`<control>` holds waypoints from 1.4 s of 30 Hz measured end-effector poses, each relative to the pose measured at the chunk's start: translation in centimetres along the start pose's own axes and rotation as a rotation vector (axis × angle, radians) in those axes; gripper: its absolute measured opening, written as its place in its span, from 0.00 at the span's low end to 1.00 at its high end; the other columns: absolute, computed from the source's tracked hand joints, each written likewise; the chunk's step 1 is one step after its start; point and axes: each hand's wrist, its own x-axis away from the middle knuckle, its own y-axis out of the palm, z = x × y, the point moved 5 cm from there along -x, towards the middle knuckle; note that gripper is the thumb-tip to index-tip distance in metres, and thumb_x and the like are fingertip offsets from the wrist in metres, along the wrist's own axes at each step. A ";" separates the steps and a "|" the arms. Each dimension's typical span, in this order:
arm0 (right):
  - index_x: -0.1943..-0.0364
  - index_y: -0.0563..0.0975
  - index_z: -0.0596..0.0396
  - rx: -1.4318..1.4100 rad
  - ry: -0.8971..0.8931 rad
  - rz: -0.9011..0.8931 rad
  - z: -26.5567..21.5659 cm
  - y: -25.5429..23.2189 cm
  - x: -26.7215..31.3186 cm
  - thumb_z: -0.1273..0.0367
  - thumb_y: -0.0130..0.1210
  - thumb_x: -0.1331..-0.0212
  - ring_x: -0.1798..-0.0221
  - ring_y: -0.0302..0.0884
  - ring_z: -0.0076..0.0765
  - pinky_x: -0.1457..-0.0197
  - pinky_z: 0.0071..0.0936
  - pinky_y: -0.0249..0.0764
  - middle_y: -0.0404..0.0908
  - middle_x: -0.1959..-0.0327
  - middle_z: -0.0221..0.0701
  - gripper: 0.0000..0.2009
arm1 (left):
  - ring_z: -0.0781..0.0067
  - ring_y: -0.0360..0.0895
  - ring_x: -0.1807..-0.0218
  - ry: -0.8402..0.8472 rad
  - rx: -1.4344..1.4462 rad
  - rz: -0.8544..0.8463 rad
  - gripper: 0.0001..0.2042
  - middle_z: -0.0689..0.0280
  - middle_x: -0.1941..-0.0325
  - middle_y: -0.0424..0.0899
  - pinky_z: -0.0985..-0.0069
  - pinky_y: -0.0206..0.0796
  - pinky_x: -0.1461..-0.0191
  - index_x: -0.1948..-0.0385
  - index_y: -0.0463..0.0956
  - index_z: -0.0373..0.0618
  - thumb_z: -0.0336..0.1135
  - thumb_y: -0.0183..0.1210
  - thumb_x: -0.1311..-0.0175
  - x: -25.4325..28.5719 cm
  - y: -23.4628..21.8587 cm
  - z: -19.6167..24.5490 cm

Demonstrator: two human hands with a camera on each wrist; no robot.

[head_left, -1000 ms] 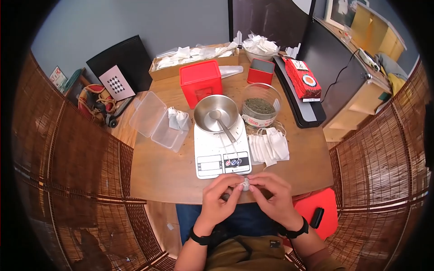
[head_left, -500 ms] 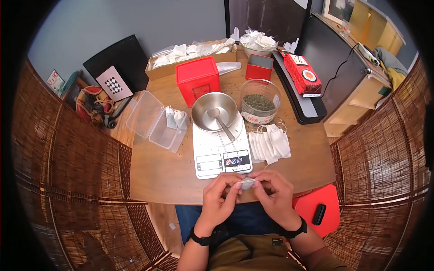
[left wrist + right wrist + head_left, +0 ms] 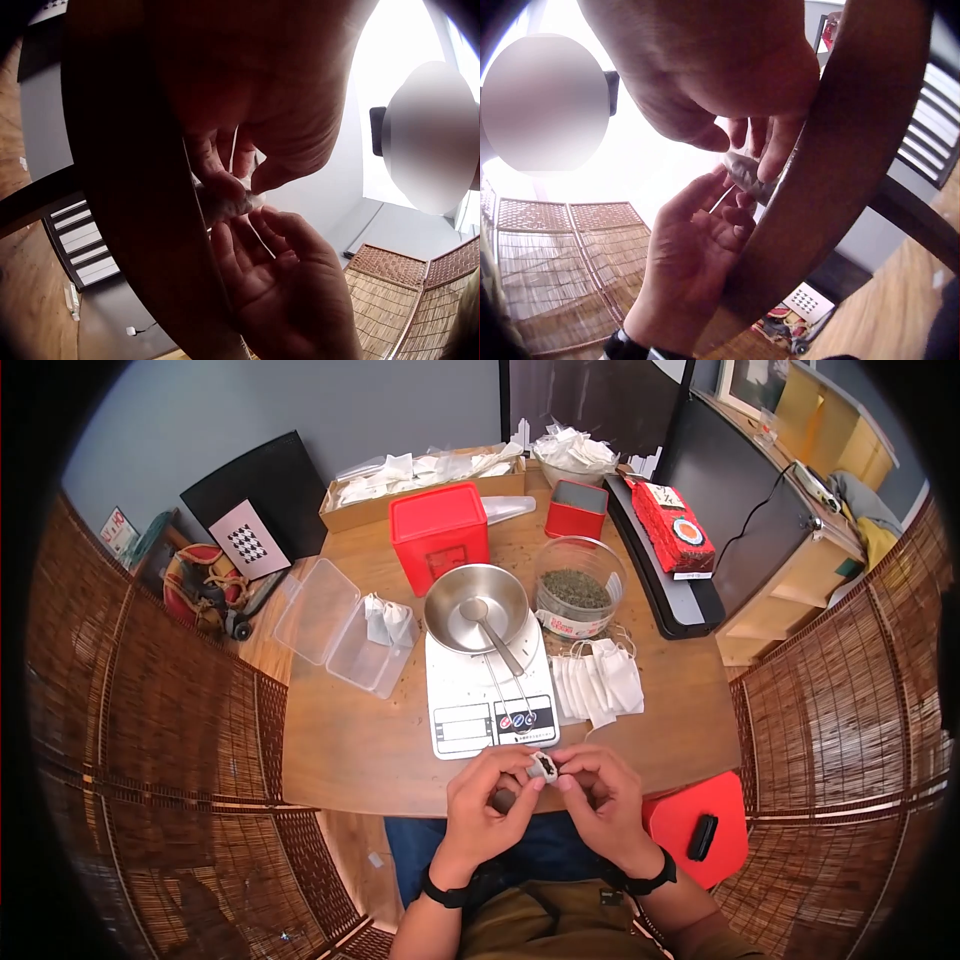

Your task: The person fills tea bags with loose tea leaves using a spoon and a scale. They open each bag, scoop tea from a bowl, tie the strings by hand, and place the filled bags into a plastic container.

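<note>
A small white drawstring tea bag (image 3: pixel 541 768) is between my two hands at the table's front edge, its mouth parted and dark leaf showing inside. My left hand (image 3: pixel 488 800) pinches its left side with thumb and fingers. On the other side my right hand (image 3: pixel 606 800) pinches the rim the same way. From below, the right wrist view shows the bag's filled body (image 3: pixel 746 174) between the fingertips. Just beyond the hands stands a white kitchen scale (image 3: pixel 490 695), bearing a steel bowl (image 3: pixel 440 605) with a spoon (image 3: pixel 495 645) in it.
Right of the scale lie several flat white bags (image 3: pixel 600 680), below a clear tub (image 3: pixel 618 595) of dried leaf. A lidded plastic box (image 3: pixel 350 660) with filled bags is at left. Behind stand a red canister (image 3: pixel 437 535), a red tin (image 3: pixel 577 520) and a cardboard box (image 3: pixel 345 515).
The bag, bunched and then stretched between the fingers, now has its mouth opened and tipped toward the head camera, showing dark leaf. Both hands stay at the table edge.
</note>
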 end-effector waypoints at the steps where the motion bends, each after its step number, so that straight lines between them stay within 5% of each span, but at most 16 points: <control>1: 0.49 0.84 0.64 -0.087 0.062 0.025 -0.1 0.0 0.0 0.82 0.65 0.31 0.44 0.91 0.37 0.45 0.29 0.89 0.87 0.45 0.42 0.09 | 0.81 0.83 0.58 0.001 0.002 0.000 0.10 0.52 0.42 0.87 0.83 0.78 0.58 0.50 0.82 0.32 0.16 0.67 0.30 -0.1 0.0 0.1; 6: 0.45 0.85 0.63 -0.078 0.107 0.012 0.4 -0.1 -0.2 0.81 0.64 0.29 0.44 0.90 0.36 0.46 0.28 0.89 0.87 0.44 0.42 0.11 | 0.81 0.84 0.58 0.038 -0.107 -0.014 0.06 0.54 0.44 0.89 0.83 0.77 0.57 0.54 0.86 0.32 0.18 0.68 0.30 -0.3 -0.2 0.7; 12: 0.46 0.83 0.64 0.103 -0.052 -0.069 0.0 0.1 -0.4 0.80 0.63 0.27 0.47 0.90 0.34 0.50 0.26 0.87 0.87 0.44 0.41 0.09 | 0.80 0.84 0.59 0.078 -0.117 -0.036 0.03 0.56 0.43 0.88 0.82 0.77 0.58 0.56 0.85 0.31 0.18 0.64 0.26 -0.6 -0.1 1.3; 17: 0.46 0.79 0.63 -0.195 0.237 0.045 2.1 0.1 0.3 0.80 0.59 0.23 0.51 0.89 0.28 0.50 0.22 0.86 0.84 0.41 0.40 0.07 | 0.80 0.83 0.61 0.005 -0.057 -0.064 0.03 0.55 0.41 0.86 0.81 0.77 0.59 0.55 0.81 0.32 0.18 0.60 0.24 -0.4 -0.2 0.4; 19: 0.46 0.78 0.63 -0.176 0.218 0.032 2.1 0.3 0.4 0.80 0.58 0.22 0.50 0.89 0.27 0.49 0.22 0.86 0.83 0.40 0.40 0.07 | 0.80 0.82 0.61 0.009 -0.072 -0.082 0.03 0.55 0.40 0.85 0.81 0.77 0.59 0.55 0.80 0.32 0.18 0.59 0.23 -0.3 -0.2 0.3; 30: 0.42 0.78 0.64 -0.143 0.095 -0.060 0.4 0.2 -0.2 0.83 0.56 0.24 0.35 0.85 0.34 0.38 0.28 0.87 0.79 0.35 0.42 0.11 | 0.79 0.80 0.64 0.021 -0.144 -0.047 0.27 0.62 0.55 0.88 0.80 0.75 0.61 0.35 0.82 0.40 0.19 0.75 0.38 -0.6 0.2 1.2; 42: 0.39 0.74 0.63 -0.024 0.127 -0.182 0.1 0.5 0.4 0.83 0.67 0.34 0.33 0.85 0.39 0.37 0.31 0.88 0.79 0.33 0.44 0.21 | 0.84 0.78 0.66 -0.025 -0.031 -0.013 0.29 0.66 0.56 0.88 0.83 0.72 0.63 0.33 0.83 0.39 0.18 0.77 0.39 0.4 0.0 -0.4</control>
